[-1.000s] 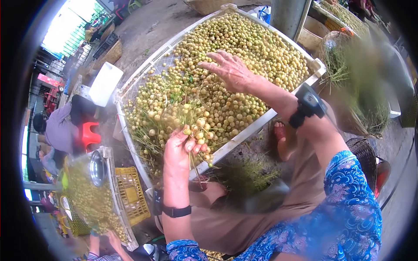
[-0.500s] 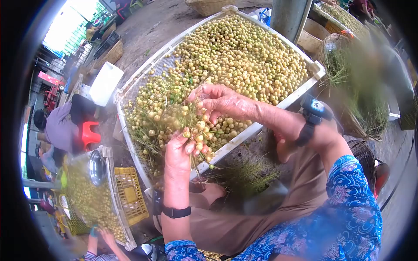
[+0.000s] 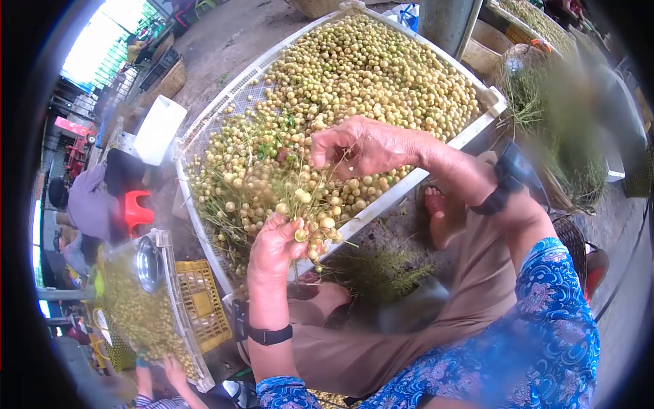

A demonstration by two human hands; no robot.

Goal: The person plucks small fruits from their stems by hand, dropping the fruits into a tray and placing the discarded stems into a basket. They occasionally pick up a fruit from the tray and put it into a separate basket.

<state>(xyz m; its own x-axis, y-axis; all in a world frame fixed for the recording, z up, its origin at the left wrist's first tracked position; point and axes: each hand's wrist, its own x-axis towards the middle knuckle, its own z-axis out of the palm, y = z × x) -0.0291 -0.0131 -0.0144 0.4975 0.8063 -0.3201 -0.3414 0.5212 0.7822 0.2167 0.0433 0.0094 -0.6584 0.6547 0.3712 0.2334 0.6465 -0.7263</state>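
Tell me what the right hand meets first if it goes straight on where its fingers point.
Probably the bunch held by the left hand, just down-left of the right hand; depth is unclear.

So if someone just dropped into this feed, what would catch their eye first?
The big white tray, heaped with small yellow-green fruit, fills the upper middle of the view. At its near edge the left hand grips a stemmed bunch, and the right hand is curled just above it, fingers pinched into the stems. A red stool stands out at the left.
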